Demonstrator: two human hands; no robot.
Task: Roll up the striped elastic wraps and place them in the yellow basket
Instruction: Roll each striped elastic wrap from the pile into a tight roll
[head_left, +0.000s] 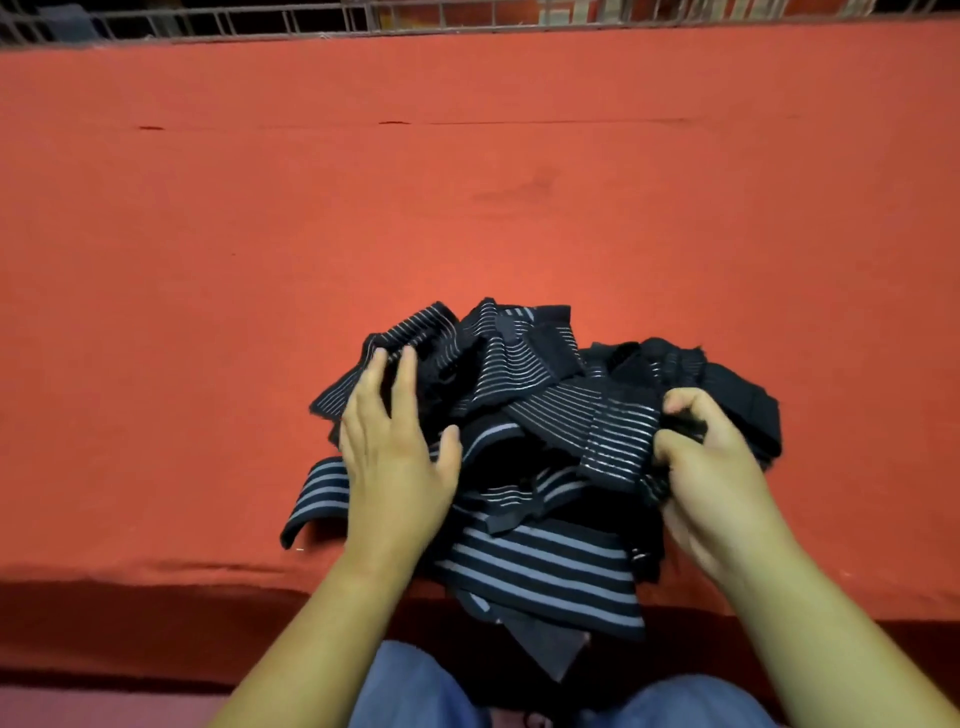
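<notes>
A tangled heap of black elastic wraps with grey and white stripes (524, 395) lies at the near edge of the red-covered table (467, 208), and part of it hangs over the front edge. My left hand (400, 452) rests flat on the heap's left side with its fingers spread and straight. My right hand (696, 467) has its fingers curled and pinches a fold of a thin-striped wrap at the heap's right side. No yellow basket is in view.
A metal wire grid (415, 18) runs along the table's far edge. The red cloth drops over the front edge toward my knees in blue trousers (415, 691).
</notes>
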